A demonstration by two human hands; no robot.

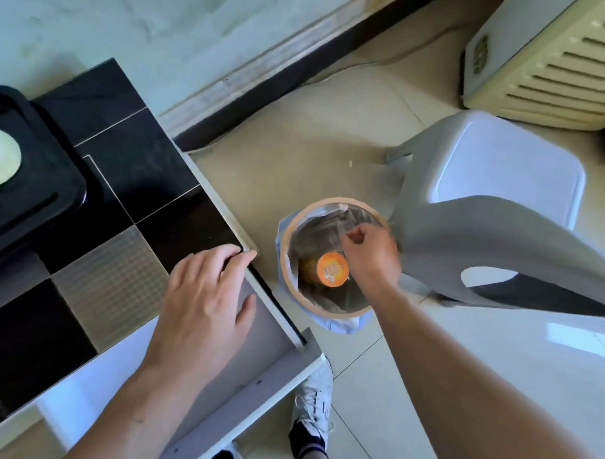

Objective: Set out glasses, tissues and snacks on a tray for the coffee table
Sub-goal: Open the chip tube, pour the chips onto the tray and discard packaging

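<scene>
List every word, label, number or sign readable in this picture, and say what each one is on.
None can be read.
Orange lid of the container in the waste bin: a small pale label with marks, too blurred to read.
Emblem on the cream louvred appliance: too small and blurred to read.
Black tray, table, stool and shoes: no lettering visible.

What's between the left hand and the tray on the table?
Nothing visible. The left hand rests flat at the table's corner; only bare tiled top lies between it and the black tray. The right hand is over the bin.
</scene>
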